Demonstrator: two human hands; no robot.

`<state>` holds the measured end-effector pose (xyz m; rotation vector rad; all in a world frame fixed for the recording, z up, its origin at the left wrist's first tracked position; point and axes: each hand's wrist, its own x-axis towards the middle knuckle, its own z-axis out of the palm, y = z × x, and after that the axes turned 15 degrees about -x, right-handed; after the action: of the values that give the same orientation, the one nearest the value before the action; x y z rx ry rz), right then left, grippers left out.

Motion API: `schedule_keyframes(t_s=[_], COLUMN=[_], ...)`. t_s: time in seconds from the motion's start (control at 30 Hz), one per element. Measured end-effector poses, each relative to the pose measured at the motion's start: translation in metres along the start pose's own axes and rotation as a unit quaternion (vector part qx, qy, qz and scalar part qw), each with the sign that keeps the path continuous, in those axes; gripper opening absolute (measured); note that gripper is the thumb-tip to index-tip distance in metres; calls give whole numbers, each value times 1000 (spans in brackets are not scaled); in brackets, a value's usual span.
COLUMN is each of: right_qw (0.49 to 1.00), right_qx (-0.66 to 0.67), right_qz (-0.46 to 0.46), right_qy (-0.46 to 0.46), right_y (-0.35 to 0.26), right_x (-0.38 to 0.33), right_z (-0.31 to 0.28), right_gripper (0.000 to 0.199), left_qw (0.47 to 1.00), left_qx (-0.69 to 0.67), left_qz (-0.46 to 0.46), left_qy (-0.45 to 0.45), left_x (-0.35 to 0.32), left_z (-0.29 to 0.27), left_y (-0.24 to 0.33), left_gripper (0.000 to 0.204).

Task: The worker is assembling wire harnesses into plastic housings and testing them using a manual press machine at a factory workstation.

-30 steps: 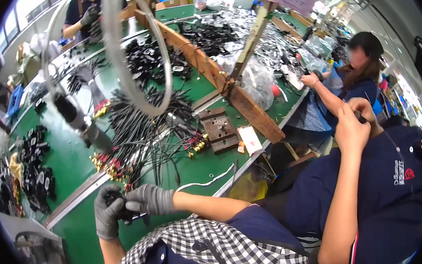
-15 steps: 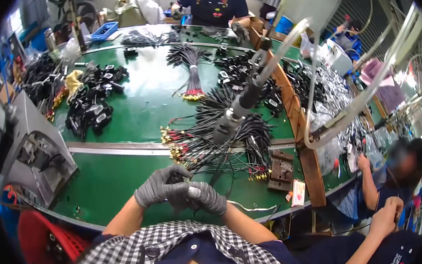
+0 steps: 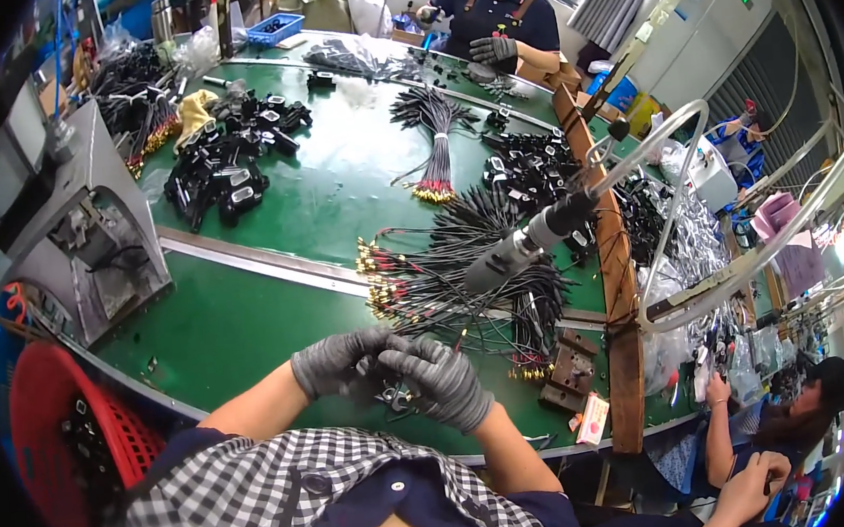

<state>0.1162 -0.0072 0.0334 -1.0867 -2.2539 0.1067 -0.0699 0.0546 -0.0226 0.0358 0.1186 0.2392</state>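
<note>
My left hand (image 3: 338, 364) and my right hand (image 3: 442, 382), both in grey knit gloves, are close together over the near edge of the green bench. Their fingers are curled, pinching at something small. Below the fingertips, a small dark and shiny metal piece (image 3: 396, 396) shows in part; the gloves cover the rest. A thin cable end (image 3: 462, 340) with a reddish tip sticks up beside my right fingers. Beyond my hands lies a pile of black cables (image 3: 443, 272) with gold and red ends. Above the pile hangs a grey power screwdriver (image 3: 507, 261).
Black plastic parts (image 3: 233, 170) are heaped at left, near a grey metal machine (image 3: 104, 241). A metal block fixture (image 3: 570, 371) and small box (image 3: 592, 419) sit by a wooden divider (image 3: 626, 346). A red basket (image 3: 85, 423) stands at lower left. Co-workers are across and at right.
The view has shifted, so the bench appears lower and farther right. My right hand has turned and its fingers point more to the left; the small metal piece now shows beneath them.
</note>
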Motion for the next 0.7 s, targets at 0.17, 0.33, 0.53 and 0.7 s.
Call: schedule_keyframes(t_s=[0.17, 0.33, 0.53, 0.7], right_qw=[999, 998, 993, 995], right_qx=[-2, 0, 41, 36], right_qz=[-29, 22, -26, 50], right_qy=[-12, -64, -105, -80], right_y=[1, -7, 7, -1], right_x=[-5, 2, 3, 7], right_z=[3, -5, -12, -16], right_gripper=[36, 38, 36, 30], left_qw=[992, 983, 995, 997], left_qx=[10, -62, -76, -41], left_qz=[78, 126, 10, -8], left_qy=[97, 118, 66, 61], left_x=[1, 7, 9, -2], left_z=[15, 5, -26, 8], left_y=[-27, -35, -25, -25], left_gripper=[42, 43, 46, 44])
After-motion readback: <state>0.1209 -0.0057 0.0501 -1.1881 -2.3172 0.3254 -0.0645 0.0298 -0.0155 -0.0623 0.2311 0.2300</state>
